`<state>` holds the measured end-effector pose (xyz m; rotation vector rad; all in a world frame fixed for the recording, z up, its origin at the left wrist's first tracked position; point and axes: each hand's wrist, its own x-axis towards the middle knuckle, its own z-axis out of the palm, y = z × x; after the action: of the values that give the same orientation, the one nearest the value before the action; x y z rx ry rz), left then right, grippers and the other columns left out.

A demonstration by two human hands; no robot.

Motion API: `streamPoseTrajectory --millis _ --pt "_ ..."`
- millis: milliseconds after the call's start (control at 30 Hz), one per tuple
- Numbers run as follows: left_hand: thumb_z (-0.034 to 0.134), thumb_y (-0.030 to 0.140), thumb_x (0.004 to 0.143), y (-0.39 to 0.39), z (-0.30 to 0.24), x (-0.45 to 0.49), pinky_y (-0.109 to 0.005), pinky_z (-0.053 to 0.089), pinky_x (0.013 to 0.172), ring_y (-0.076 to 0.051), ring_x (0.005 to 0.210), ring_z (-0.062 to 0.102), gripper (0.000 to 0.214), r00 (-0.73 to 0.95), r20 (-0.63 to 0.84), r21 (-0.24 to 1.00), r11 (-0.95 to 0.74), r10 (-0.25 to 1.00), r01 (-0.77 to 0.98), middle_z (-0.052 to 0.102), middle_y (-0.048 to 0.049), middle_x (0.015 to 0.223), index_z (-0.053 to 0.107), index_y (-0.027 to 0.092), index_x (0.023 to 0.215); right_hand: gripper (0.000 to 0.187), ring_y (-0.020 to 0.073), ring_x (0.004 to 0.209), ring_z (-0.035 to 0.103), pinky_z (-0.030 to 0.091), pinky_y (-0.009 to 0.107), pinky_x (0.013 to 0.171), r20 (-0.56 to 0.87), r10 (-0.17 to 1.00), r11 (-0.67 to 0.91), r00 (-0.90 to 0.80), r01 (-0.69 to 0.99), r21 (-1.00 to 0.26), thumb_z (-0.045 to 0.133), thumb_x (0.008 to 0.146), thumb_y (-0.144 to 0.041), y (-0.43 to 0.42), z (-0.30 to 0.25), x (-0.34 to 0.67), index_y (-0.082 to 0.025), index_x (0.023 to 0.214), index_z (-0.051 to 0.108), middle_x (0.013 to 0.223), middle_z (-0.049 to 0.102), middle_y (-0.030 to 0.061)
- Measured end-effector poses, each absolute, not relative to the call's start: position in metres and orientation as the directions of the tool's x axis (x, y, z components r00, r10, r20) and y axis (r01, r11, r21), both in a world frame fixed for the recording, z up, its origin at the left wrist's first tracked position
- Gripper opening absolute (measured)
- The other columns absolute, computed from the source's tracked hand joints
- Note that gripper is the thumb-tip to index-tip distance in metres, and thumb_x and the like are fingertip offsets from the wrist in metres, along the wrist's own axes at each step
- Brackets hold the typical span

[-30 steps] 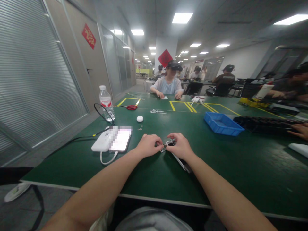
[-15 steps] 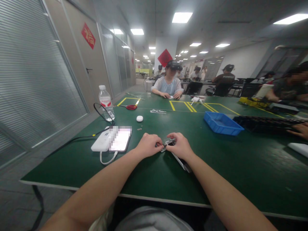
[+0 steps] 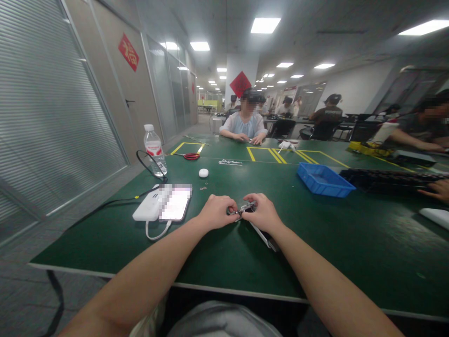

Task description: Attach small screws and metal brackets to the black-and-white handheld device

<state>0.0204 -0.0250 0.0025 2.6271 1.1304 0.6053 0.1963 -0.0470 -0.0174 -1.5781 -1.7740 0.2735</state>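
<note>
My left hand (image 3: 214, 211) and my right hand (image 3: 264, 213) meet over the middle of the green table (image 3: 315, 243). Both are curled shut on a small silver metal part (image 3: 242, 208) pinched between their fingertips. A flat dark object with a light edge (image 3: 265, 237) lies on the table under my right wrist, partly hidden by it. A few tiny metal rings (image 3: 203, 188) lie a little beyond my left hand.
A phone on a white power bank (image 3: 164, 205) with cables lies to the left, a water bottle (image 3: 155, 150) behind it. A white puck (image 3: 204, 173), red scissors (image 3: 191, 157), a blue tray (image 3: 324, 180) and a black keyboard (image 3: 389, 180) lie farther out. A person (image 3: 245, 124) sits opposite; another's hand (image 3: 437, 189) rests at right.
My hands stay in place; the fingers shift slightly on the metal part. The person opposite has drawn both hands closer together.
</note>
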Motion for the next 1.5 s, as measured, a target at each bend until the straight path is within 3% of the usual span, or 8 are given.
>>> streamPoseTrajectory --millis 433,833,1500 --pt "0.062 0.032 0.076 -0.0221 0.0018 0.0187 -0.023 0.039 0.068 -0.014 0.077 0.059 0.013 0.618 0.271 0.354 -0.673 0.738 0.649 0.067 0.0012 0.08 0.068 0.021 0.081 0.038 0.0184 0.083 0.058 0.047 0.031 0.079 0.37 0.929 0.217 0.024 0.775 -0.594 0.064 0.055 -0.021 -0.0465 -0.0174 0.1976 -0.017 0.093 0.066 0.089 0.058 0.0058" --pt "0.059 0.035 0.081 -0.0234 0.0045 0.0189 -0.026 0.036 0.074 -0.015 0.082 0.059 0.016 0.657 0.238 0.262 -0.698 0.715 0.666 0.066 -0.0003 0.084 0.068 0.021 0.084 0.036 0.0178 0.084 0.059 0.047 0.03 0.079 0.378 0.926 0.231 0.017 0.766 -0.6 0.064 0.055 -0.02 -0.0475 -0.0166 0.1973 -0.017 0.091 0.066 0.09 0.059 0.005" --pt "0.063 0.034 0.075 -0.0258 0.0031 0.0193 -0.025 0.038 0.073 -0.015 0.083 0.059 0.016 0.648 0.291 0.327 -0.71 0.703 0.624 0.065 0.0008 0.083 0.065 0.021 0.083 0.038 0.0175 0.083 0.057 0.045 0.03 0.078 0.382 0.924 0.231 0.016 0.772 -0.592 0.065 0.054 -0.021 -0.0469 -0.0168 0.1974 -0.017 0.092 0.066 0.089 0.058 0.0044"
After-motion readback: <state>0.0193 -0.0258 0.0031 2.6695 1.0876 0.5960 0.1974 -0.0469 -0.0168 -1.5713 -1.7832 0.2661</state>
